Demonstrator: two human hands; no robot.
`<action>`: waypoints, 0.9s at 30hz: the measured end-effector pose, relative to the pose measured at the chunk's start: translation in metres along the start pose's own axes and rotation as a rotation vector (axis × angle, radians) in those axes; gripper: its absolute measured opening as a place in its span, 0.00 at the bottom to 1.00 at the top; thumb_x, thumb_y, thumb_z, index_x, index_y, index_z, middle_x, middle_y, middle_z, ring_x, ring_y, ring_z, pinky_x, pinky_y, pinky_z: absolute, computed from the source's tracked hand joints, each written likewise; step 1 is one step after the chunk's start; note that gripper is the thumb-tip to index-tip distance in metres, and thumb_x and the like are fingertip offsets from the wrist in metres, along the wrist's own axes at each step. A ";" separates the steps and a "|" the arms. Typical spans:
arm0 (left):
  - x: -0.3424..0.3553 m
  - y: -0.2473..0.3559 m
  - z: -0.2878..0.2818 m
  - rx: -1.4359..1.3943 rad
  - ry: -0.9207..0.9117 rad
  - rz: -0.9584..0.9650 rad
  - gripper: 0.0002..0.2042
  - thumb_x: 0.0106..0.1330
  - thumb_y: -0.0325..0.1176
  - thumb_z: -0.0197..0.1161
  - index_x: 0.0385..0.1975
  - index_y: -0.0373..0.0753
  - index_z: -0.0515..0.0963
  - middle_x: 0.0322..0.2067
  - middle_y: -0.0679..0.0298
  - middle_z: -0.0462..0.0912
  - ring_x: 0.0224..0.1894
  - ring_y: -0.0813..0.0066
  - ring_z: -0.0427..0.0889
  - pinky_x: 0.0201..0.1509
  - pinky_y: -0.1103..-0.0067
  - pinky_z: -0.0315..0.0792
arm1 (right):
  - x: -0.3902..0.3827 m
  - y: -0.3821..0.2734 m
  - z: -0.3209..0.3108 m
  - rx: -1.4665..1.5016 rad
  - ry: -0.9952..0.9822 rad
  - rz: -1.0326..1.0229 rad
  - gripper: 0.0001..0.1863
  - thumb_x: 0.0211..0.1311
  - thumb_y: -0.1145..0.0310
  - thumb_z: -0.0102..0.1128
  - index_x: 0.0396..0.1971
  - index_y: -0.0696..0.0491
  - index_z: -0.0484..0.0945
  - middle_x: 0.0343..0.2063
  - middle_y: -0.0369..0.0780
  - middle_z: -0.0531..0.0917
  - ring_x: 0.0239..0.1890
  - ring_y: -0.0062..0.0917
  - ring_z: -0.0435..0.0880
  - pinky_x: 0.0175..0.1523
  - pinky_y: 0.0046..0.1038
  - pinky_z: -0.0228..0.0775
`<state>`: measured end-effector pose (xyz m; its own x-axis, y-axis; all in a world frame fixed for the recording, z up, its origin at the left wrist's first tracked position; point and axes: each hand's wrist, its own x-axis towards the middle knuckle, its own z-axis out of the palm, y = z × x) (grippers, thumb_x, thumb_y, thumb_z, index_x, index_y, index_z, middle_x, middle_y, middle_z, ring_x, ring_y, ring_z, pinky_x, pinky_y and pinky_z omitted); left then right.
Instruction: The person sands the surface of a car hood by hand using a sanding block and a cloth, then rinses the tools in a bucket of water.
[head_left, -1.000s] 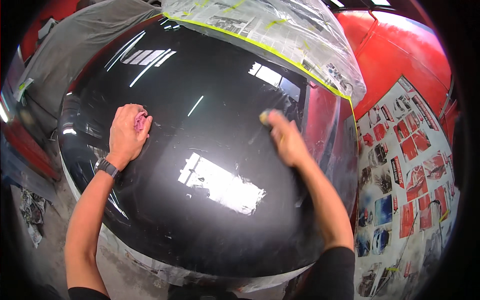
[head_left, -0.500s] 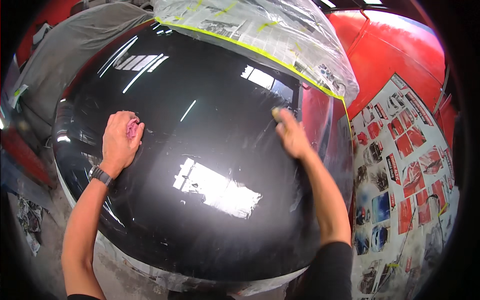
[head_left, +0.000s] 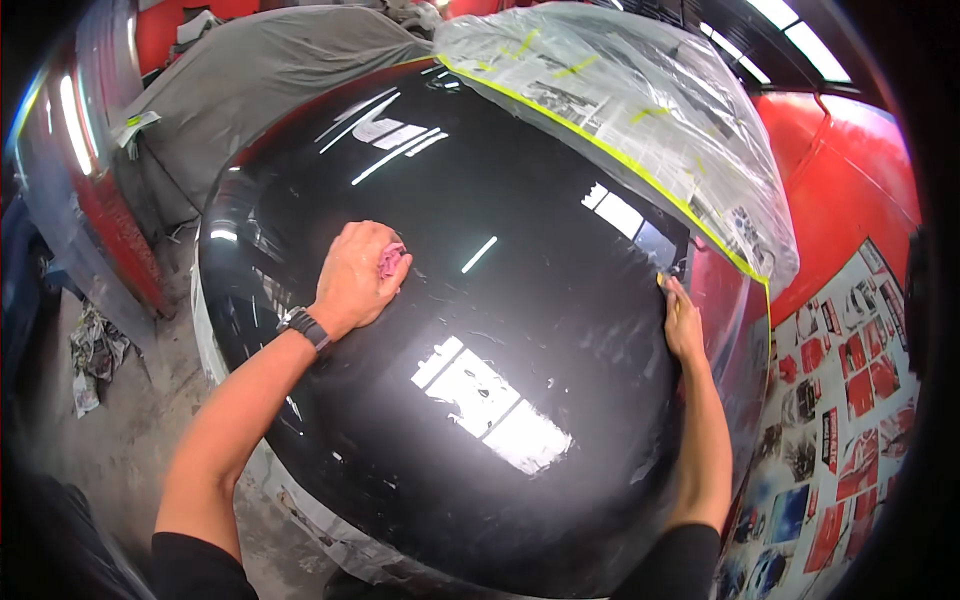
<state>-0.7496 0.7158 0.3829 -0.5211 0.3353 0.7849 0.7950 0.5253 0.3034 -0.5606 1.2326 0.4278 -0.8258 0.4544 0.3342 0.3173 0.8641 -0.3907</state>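
A large glossy black car bonnet (head_left: pixel 520 320) fills the middle, with wet streaks and bright reflections on it. On its left half, my left hand (head_left: pixel 355 275) is closed around a crumpled pink cloth (head_left: pixel 391 260) and rests against the surface. A dark watch (head_left: pixel 304 327) is on that wrist. Close to the bonnet's right edge, my right hand (head_left: pixel 684 318) presses a small yellowish block (head_left: pixel 663 281) to the paint with its fingertips. Most of the block is hidden by the fingers.
Clear plastic and newspaper sheeting (head_left: pixel 640 110), edged with yellow-green tape (head_left: pixel 600 148), covers the area behind the bonnet. A grey cover (head_left: pixel 270 70) drapes something at the far left. Printed sheeting (head_left: pixel 850 400) hangs at right. Crumpled paper (head_left: pixel 98 350) lies on the floor at left.
The view has swung left, shifting the bonnet rightward in the picture. My right hand has moved closer to the bonnet's right edge with the block. My left hand still grips the cloth.
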 end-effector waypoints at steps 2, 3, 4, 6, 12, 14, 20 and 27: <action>-0.001 -0.001 0.002 -0.002 -0.002 0.001 0.10 0.61 0.33 0.70 0.38 0.35 0.80 0.41 0.56 0.83 0.47 0.53 0.79 0.54 0.64 0.74 | 0.026 -0.005 0.026 -0.089 0.045 0.030 0.25 0.79 0.60 0.49 0.70 0.51 0.69 0.75 0.44 0.65 0.77 0.42 0.62 0.78 0.57 0.45; 0.000 -0.001 0.004 -0.004 0.003 -0.006 0.11 0.61 0.33 0.70 0.38 0.35 0.80 0.40 0.56 0.83 0.46 0.53 0.79 0.54 0.64 0.74 | 0.028 -0.005 0.032 -0.184 0.094 0.081 0.25 0.78 0.60 0.50 0.70 0.52 0.69 0.75 0.45 0.65 0.76 0.43 0.62 0.78 0.56 0.46; -0.004 -0.006 0.002 0.010 -0.006 -0.025 0.11 0.61 0.33 0.70 0.38 0.35 0.80 0.40 0.57 0.83 0.46 0.53 0.79 0.54 0.64 0.74 | 0.017 -0.015 0.045 -0.167 0.078 0.077 0.25 0.78 0.60 0.50 0.70 0.52 0.69 0.75 0.45 0.65 0.76 0.43 0.62 0.78 0.56 0.46; -0.007 -0.014 -0.010 0.042 -0.004 -0.029 0.11 0.61 0.33 0.70 0.38 0.35 0.79 0.40 0.57 0.82 0.45 0.53 0.79 0.54 0.64 0.74 | -0.036 -0.056 0.046 -0.167 -0.016 -0.160 0.27 0.77 0.60 0.52 0.71 0.53 0.68 0.75 0.46 0.64 0.77 0.44 0.61 0.78 0.55 0.47; -0.009 -0.011 -0.015 0.051 -0.015 -0.018 0.11 0.62 0.33 0.70 0.38 0.35 0.79 0.40 0.57 0.82 0.46 0.54 0.79 0.53 0.66 0.74 | -0.034 -0.026 0.031 0.037 -0.081 -0.235 0.25 0.78 0.64 0.50 0.72 0.47 0.68 0.74 0.44 0.66 0.78 0.41 0.59 0.79 0.56 0.43; 0.004 0.006 0.008 -0.038 0.006 0.026 0.11 0.62 0.32 0.70 0.39 0.36 0.79 0.40 0.57 0.82 0.46 0.55 0.79 0.53 0.66 0.74 | 0.024 0.057 -0.008 -0.015 0.040 -0.037 0.25 0.81 0.57 0.44 0.73 0.45 0.67 0.76 0.44 0.63 0.78 0.42 0.58 0.78 0.59 0.41; -0.008 -0.015 -0.018 0.053 -0.038 -0.028 0.11 0.63 0.33 0.70 0.40 0.36 0.79 0.41 0.57 0.82 0.46 0.54 0.80 0.53 0.66 0.74 | -0.043 -0.037 0.045 -0.133 -0.099 -0.202 0.30 0.81 0.53 0.41 0.77 0.47 0.58 0.78 0.44 0.58 0.81 0.40 0.51 0.79 0.58 0.38; -0.002 -0.002 -0.005 0.038 -0.054 -0.030 0.10 0.65 0.34 0.69 0.40 0.36 0.79 0.42 0.57 0.83 0.48 0.54 0.80 0.55 0.66 0.74 | -0.034 0.023 0.004 -0.027 -0.015 -0.161 0.26 0.80 0.61 0.45 0.73 0.50 0.64 0.73 0.46 0.67 0.77 0.43 0.61 0.78 0.58 0.43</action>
<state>-0.7488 0.7101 0.3833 -0.5615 0.3598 0.7452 0.7668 0.5647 0.3051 -0.5265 1.2365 0.4041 -0.8738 0.3065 0.3776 0.1929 0.9311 -0.3096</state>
